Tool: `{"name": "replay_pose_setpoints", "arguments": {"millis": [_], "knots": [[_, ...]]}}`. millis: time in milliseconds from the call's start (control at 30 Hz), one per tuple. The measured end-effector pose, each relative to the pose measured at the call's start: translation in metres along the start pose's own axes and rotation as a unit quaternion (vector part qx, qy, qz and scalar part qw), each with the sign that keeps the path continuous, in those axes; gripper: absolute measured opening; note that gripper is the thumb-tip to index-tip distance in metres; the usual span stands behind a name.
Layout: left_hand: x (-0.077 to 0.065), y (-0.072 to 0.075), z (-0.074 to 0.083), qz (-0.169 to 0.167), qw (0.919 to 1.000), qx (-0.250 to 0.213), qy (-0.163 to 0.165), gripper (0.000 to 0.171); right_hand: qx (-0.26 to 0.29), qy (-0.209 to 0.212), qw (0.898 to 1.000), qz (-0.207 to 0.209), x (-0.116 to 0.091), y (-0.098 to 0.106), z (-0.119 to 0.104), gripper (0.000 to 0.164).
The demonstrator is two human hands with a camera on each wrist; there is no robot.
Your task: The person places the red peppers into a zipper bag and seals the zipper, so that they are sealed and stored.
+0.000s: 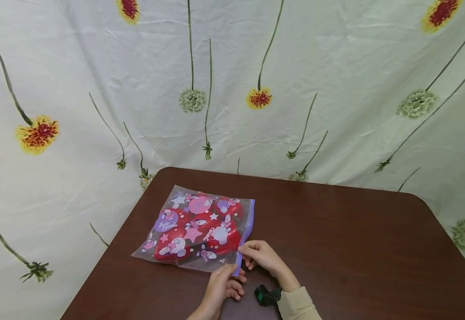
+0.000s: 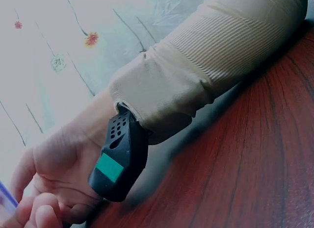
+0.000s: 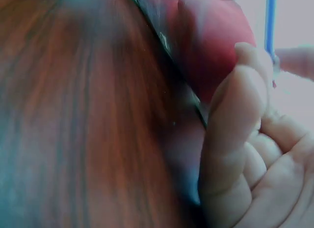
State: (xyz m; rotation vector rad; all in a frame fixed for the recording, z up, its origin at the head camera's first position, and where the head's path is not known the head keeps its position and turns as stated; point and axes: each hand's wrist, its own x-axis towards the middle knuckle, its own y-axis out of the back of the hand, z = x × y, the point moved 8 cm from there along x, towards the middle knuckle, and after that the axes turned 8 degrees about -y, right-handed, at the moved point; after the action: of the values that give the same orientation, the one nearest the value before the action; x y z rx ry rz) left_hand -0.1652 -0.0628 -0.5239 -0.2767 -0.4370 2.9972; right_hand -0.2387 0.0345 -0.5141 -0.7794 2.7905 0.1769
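Note:
A clear plastic zip bag [image 1: 194,226] printed with stars, shells and cartoon figures lies on the left of the table, with red rounded things inside it. Along its right edge runs a purple zip strip [image 1: 250,220]. My left hand [image 1: 221,284] pinches the near corner of that strip between thumb and finger. Just beyond it, my right hand [image 1: 265,258] pinches the strip a little higher up. In the right wrist view, curled fingers [image 3: 235,115] show large in front of the red bag contents [image 3: 216,46].
The dark brown table [image 1: 336,249] stretches away to the right of the bag. A black wrist camera [image 1: 267,295] sits at the right wrist, below a beige sleeve [image 1: 298,304]. Behind the table hangs a pale flowered cloth [image 1: 232,89].

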Motion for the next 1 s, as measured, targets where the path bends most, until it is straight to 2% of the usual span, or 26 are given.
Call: {"name": "replay_pose_setpoints", "arguments": {"millis": [100, 333, 500, 600, 833, 1000], "knots": [[0.0, 0.0, 0.0, -0.001, 1.0, -0.002, 0.001, 0.033, -0.001, -0.008, 1.0, 0.0, -0.001, -0.002, 0.002, 0.03], [0.001, 0.0, -0.001, -0.01, 0.9998, -0.013, -0.01, 0.029, -0.005, -0.017, 1.0, 0.018, -0.003, -0.002, 0.003, 0.048], [0.001, 0.001, -0.001, 0.001, 0.9999, -0.013, -0.008, 0.027, 0.011, -0.001, 1.0, 0.0, -0.004, -0.004, 0.001, 0.043], [0.001, 0.0, -0.001, 0.004, 0.9998, -0.015, -0.01, 0.026, 0.017, 0.01, 1.0, 0.008, -0.004, -0.004, -0.001, 0.041], [0.001, -0.002, 0.0, -0.008, 0.9996, -0.001, -0.028, 0.029, 0.003, 0.026, 0.998, 0.057, -0.012, -0.006, -0.009, 0.04], [0.002, -0.004, 0.001, -0.009, 0.9987, 0.016, -0.047, 0.036, 0.028, 0.051, 0.989, 0.133, -0.029, -0.012, -0.029, 0.035]]}}
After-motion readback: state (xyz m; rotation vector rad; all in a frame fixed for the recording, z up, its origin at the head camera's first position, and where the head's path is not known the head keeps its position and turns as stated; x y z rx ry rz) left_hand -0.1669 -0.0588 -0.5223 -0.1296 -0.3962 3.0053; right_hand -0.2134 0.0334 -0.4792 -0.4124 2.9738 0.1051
